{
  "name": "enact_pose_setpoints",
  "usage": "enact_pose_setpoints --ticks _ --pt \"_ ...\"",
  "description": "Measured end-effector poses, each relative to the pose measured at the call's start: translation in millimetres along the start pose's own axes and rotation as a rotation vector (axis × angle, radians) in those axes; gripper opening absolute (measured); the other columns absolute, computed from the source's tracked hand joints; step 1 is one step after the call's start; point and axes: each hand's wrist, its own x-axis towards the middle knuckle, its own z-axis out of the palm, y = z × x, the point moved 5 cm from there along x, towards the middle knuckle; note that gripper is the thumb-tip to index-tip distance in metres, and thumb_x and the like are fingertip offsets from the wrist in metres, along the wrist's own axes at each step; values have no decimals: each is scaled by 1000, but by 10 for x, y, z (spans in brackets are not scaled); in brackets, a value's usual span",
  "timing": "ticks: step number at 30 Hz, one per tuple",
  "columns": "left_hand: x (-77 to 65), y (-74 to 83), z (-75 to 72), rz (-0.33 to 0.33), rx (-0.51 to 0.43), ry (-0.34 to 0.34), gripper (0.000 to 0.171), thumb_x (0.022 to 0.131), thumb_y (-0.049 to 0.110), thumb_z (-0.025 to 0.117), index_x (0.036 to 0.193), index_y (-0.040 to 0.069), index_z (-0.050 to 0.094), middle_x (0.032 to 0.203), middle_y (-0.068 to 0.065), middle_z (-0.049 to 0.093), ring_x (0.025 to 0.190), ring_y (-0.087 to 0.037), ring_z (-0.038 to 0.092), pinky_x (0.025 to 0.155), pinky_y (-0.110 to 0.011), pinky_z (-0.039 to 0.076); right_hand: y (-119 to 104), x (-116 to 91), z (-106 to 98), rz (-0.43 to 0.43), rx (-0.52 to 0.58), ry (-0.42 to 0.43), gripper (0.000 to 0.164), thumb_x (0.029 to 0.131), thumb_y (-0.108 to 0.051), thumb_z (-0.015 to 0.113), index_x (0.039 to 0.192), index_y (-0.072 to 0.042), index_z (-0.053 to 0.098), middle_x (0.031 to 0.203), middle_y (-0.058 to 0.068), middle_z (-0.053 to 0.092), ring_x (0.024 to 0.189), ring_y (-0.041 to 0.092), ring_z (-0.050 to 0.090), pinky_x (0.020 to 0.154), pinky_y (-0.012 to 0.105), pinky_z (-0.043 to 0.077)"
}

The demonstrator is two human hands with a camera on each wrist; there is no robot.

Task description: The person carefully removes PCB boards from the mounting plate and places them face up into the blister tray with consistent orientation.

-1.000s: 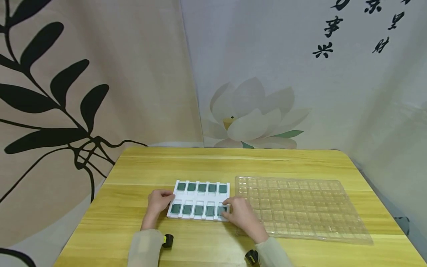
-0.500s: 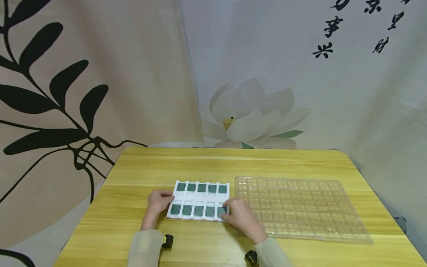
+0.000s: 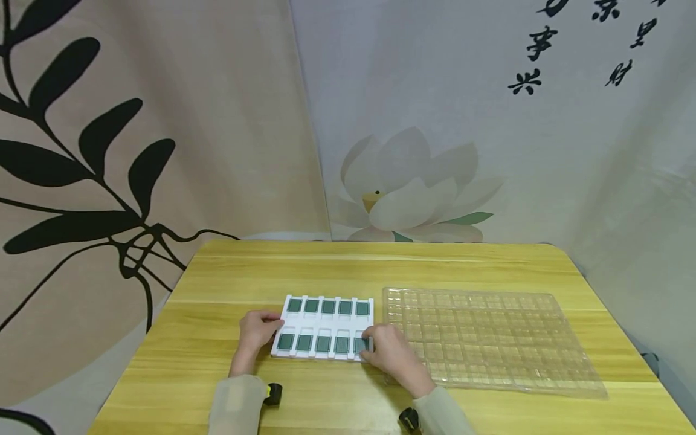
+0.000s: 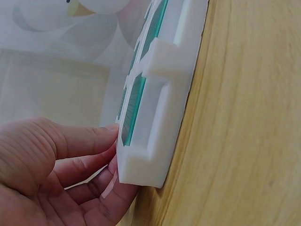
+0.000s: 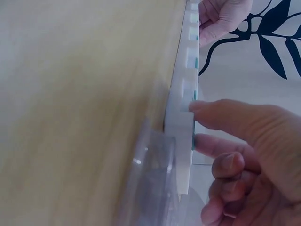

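Two printed cloth hangings backdrop the work: a beige hanging at left with a black leafy branch, and a pale hanging at right bearing a lotus and columns of brushed black characters. Before them stands a yellow wood-grain table. On its right half lies a clear plastic tray, molded in a grid of small rectangular compartments. Just left of it, near the middle of the tabletop, sits a smaller white slotted tray. Light-colored sleeves reach in from the near side. A person's left hand pinches the white tray's left edge, thumb on top, the other fingers partly hidden behind the edge. The right hand works at the opposite end, thumb and forefinger pinching, the remaining fingers curled toward the palm. A black device is worn at each wrist, one at the left, one at the right. Ten thin green rectangular plates fill the white tray in two rows of five; the right hand's pinch takes in the right-end plate of the near row, its firmness impossible to tell.
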Motion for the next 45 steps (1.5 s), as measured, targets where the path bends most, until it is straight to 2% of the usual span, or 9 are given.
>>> enact_pose_setpoints --ticks 6,10,17,24,27,31,35,40,45 --pt "-1 -17 -1 -11 -3 -4 17 82 1 66 93 -11 68 81 -18 66 61 -16 59 52 -27 51 2 7 -8 10 28 -8 30 72 -14 79 96 2 69 91 12 69 59 4 47 56 18 46" --pt "-5 -20 -3 -14 -6 -7 17 83 1 65 94 -11 68 81 -18 66 60 -16 59 52 -28 51 18 20 -24 -13 47 -11 28 73 -10 77 96 4 69 87 13 68 52 2 43 49 16 42" --pt "-3 -13 -9 -25 -16 -6 18 83 1 65 94 -12 67 82 -19 66 61 -16 59 52 -28 52 103 102 -174 -58 49 39 26 72 -6 76 94 7 68 84 16 68 44 2 39 39 16 37" --pt "10 -34 -3 -29 -35 -7 17 82 1 66 93 -12 67 81 -18 66 61 -15 59 52 -29 52 240 170 -326 -25 14 44 26 74 -8 77 95 5 68 91 16 68 47 4 41 45 17 40" --pt "13 -44 0 -38 -43 -12 18 82 1 66 94 -12 67 82 -19 66 62 -16 60 53 -29 53 292 208 -383 -23 23 47 27 74 -6 76 95 7 67 88 16 68 45 4 40 41 17 37" --pt "17 -52 3 -56 -48 -21 19 83 1 66 96 -11 67 84 -19 66 63 -16 60 54 -29 53 376 273 -462 -12 10 73 25 73 -6 77 94 5 69 74 7 64 44 4 35 38 16 30" --pt "20 -52 4 -68 -63 -28 20 83 1 66 97 -12 67 83 -19 66 63 -16 60 54 -28 53 473 341 -522 23 7 64 25 75 -7 76 97 3 69 60 -2 52 43 5 31 38 16 25" --pt "13 -43 0 -70 -68 -36 20 83 0 66 98 -12 66 83 -18 65 63 -16 61 54 -28 54 613 429 -560 76 -37 32 29 76 -10 75 102 2 68 52 -5 43 43 6 32 39 17 25" --pt "7 -33 9 -62 -72 -41 19 82 0 65 97 -13 66 83 -19 66 64 -16 61 54 -28 54 732 513 -567 92 -74 11 29 78 -10 74 104 2 68 56 -1 53 42 6 31 40 18 27"
